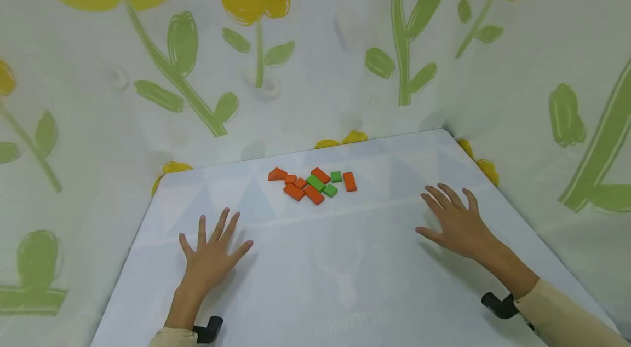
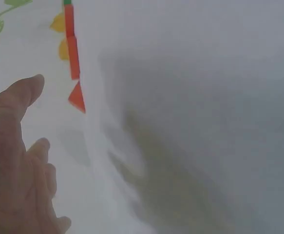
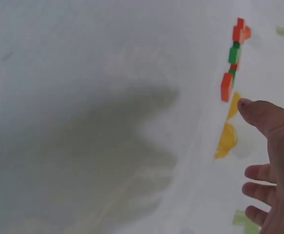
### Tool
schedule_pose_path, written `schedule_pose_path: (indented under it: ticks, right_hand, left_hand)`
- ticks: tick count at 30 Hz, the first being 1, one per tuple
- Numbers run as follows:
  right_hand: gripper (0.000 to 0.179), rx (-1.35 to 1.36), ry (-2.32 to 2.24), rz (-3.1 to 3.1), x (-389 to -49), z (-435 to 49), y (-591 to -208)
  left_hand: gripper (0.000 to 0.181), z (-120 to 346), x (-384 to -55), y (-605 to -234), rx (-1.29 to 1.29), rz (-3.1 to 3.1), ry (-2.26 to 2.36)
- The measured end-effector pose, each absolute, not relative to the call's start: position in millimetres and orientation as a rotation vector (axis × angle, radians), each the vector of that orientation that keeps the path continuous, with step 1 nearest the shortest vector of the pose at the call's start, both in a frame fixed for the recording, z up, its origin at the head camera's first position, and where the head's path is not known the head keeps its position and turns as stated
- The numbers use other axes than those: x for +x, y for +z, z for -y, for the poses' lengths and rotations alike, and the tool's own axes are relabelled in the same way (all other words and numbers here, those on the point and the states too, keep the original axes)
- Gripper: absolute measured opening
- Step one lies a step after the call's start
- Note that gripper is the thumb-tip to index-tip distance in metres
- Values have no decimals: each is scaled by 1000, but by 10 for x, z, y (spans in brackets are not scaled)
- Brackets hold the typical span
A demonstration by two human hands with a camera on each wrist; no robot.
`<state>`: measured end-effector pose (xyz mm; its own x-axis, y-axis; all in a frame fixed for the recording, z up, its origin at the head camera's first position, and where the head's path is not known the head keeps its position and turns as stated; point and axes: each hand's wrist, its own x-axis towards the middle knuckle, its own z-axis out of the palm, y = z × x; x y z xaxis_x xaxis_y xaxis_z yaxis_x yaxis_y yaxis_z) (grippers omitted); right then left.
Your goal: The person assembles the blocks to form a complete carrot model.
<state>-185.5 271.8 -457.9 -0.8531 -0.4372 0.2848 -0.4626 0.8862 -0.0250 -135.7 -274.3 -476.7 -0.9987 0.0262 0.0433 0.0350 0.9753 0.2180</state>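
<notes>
Several orange and green building blocks lie in a loose cluster toward the back of the white table. At the cluster's left end is an orange triangular block; an orange rectangular block marks its right end. Green blocks, among them a small square one, lie between orange ones. My left hand, fingers spread, hovers over the table's left part and holds nothing. Over the right part, my right hand is likewise spread and bare. Both hands are apart from the blocks and cast shadows on the tabletop.
A white backdrop with yellow flowers and green stems rises behind and beside the table. The table's back edge runs just beyond the blocks. Each wrist wears a black strap mount, such as the right one, beside a beige sleeve.
</notes>
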Motion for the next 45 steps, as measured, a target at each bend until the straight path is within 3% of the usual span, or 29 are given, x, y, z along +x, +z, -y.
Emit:
schedule_pose_path:
  ticks: [8,15,26,36,45]
  right_hand:
    - [77,658,374,2866,-2285,-2315,-4506]
    - [82,654,450,2971,-2608,-1872,-4492]
    - [83,693,441,3101,-2699,-1635,-4540]
    - [80,733,491,3104,-2680,-1596,-4514]
    - [79,760,469,3136,-2686,-1569,-4517]
  left_hand:
    - [84,2057,-2148,-4583,-111,3010,-567]
    - [82,1625,-2368,-4721,-50,2996,-618]
    - [74,1323,-2275,-4771,-1,3016,-672]
    - [66,1409,-2226,-4747,115,2971,-846]
    - [62,1476,-1727,-4657,-149,2923,-1058]
